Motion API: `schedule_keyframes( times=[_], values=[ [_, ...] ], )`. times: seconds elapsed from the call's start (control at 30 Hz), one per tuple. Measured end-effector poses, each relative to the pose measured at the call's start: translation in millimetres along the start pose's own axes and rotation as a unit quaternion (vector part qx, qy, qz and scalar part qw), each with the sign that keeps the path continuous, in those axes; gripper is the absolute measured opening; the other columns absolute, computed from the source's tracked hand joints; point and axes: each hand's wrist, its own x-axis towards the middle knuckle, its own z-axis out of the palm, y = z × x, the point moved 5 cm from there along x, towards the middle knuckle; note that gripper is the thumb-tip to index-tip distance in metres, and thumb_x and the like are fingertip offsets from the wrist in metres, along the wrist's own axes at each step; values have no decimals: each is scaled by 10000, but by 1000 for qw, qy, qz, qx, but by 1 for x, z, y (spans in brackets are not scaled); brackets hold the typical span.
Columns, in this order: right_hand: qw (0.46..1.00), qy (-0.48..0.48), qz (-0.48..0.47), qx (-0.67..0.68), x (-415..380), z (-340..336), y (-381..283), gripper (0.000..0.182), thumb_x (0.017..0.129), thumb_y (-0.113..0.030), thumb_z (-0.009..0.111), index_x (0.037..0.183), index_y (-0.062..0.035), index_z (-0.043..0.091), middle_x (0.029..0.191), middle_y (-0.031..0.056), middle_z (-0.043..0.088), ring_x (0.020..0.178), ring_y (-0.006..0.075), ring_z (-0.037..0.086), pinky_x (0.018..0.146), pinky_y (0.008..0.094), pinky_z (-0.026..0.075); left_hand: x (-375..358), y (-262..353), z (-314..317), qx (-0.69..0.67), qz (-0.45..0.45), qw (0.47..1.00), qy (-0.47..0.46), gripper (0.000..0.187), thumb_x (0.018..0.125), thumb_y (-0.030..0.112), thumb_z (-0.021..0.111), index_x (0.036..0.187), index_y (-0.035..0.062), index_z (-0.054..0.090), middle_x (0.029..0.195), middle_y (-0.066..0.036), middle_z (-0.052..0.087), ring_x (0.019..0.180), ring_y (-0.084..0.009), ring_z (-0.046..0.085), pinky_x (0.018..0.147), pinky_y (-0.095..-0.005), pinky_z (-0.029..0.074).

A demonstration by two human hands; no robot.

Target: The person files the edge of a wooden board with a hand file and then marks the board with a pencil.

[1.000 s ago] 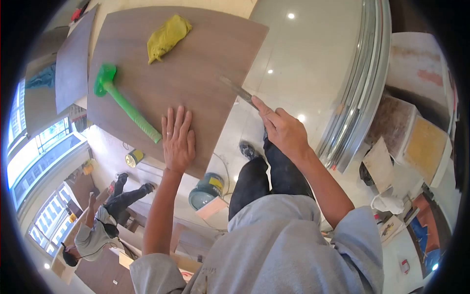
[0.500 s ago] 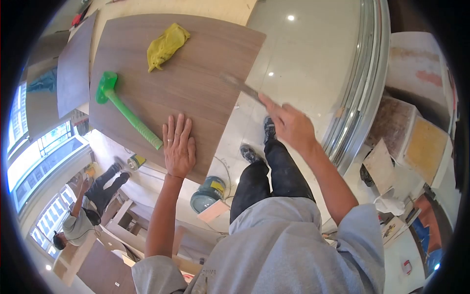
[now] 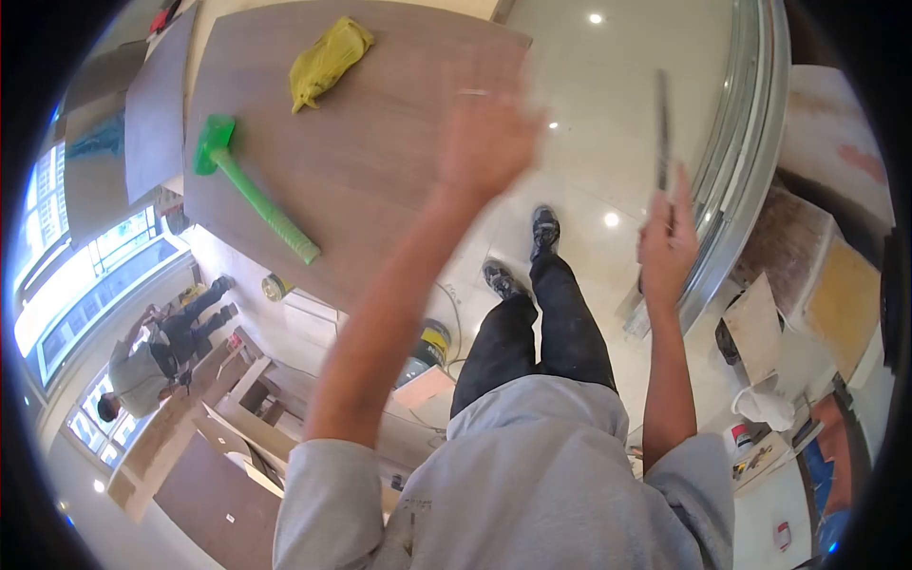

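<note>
A brown wood-grain panel (image 3: 380,142) lies in front of me. Over its right edge is my left hand (image 3: 489,138), smeared by motion, so its fingers are hard to make out. My right hand (image 3: 668,237) is wrapped round a long thin dark tool (image 3: 663,123), possibly a file, which points away from me over the tiled floor, to the right of the panel. On the panel's left part rests a green mallet (image 3: 261,204), its handle toward me. A crumpled yellow cloth (image 3: 330,65) lies near the far side.
Another person (image 3: 142,375) is at the lower left beside wooden frames. Long metal profiles (image 3: 736,180) run along the right, with boxes and boards (image 3: 755,328) beyond. A dark bucket (image 3: 427,347) stands below the panel's near edge, left of my legs.
My left hand has lifted from the panel's near part and swung right and forward. My right hand has moved right, with the tool now away from the panel's edge and pointing forward.
</note>
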Motion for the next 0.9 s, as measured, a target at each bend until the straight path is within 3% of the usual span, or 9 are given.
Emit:
schedule_keyframes(
  times=[0.1,0.2,0.33,0.47,0.53,0.6,0.63,0.7,0.9],
  values=[
    [993,91,62,52,1,-42,17,573,1206,-244,595,1752,-131,462,726,-19,522,559,56,453,521,259,425,-17,99,64,-51,152,986,-49,724,1119,373,592,1753,86,394,1805,-187,405,1702,-470,262,1390,-626,160],
    [984,141,66,86,13,-75,24,555,1218,-254,567,1744,-107,466,708,-22,485,529,70,456,489,274,420,-23,100,48,-65,139,988,-12,707,1123,356,586,1743,70,406,1810,-175,403,1708,-457,258,1388,-651,139],
    [994,36,43,89,28,-55,35,553,1216,-265,573,1740,-117,475,716,-12,490,532,66,452,486,269,413,-25,-6,-25,61,62,993,79,665,1117,350,598,1714,87,471,1782,-151,454,1655,-481,352,1382,-635,195],
    [993,-111,41,22,-6,10,-10,541,1208,-275,593,1735,-191,506,750,-21,509,548,52,443,501,256,404,-113,-62,-52,105,6,994,-39,673,1171,398,472,1762,88,387,1838,-143,352,1712,-434,241,1406,-577,137],
    [983,-177,-37,-28,-35,42,-7,542,1184,-235,633,1718,-229,541,1325,63,794,812,100,667,803,293,593,-173,-65,-62,120,-32,988,-92,673,1191,401,423,1783,89,353,1862,-140,307,1738,-407,186,1415,-552,106],
    [966,-219,-131,-30,-78,70,-12,524,1161,-109,608,1675,-207,592,1432,131,788,1106,203,760,1031,349,583,-227,-75,-71,126,-74,985,-87,653,1191,381,432,1777,99,371,1859,-130,318,1738,-401,189,1411,-555,124],
    [953,-230,-194,-29,-103,77,-10,554,1103,-54,657,1635,-209,639,1233,161,809,993,254,761,949,380,609,-250,-82,-77,125,-87,986,-65,642,1187,372,448,1769,109,389,1852,-124,333,1733,-399,207,1408,-563,148],
    [928,-256,-249,-103,-156,86,-2,592,1059,-44,697,1611,-258,670,806,143,577,732,337,633,723,465,580,-274,-94,-85,117,-102,987,-37,629,1183,356,470,1762,118,408,1845,-118,350,1726,-399,232,1403,-570,179],
    [901,-277,-236,-235,-266,89,18,525,1082,-105,736,1589,-234,688,738,120,538,634,308,589,634,459,537,-270,-109,-92,92,-26,995,4,617,1192,322,461,1760,89,406,1835,-152,364,1706,-399,292,1395,-535,217]
  ],
)
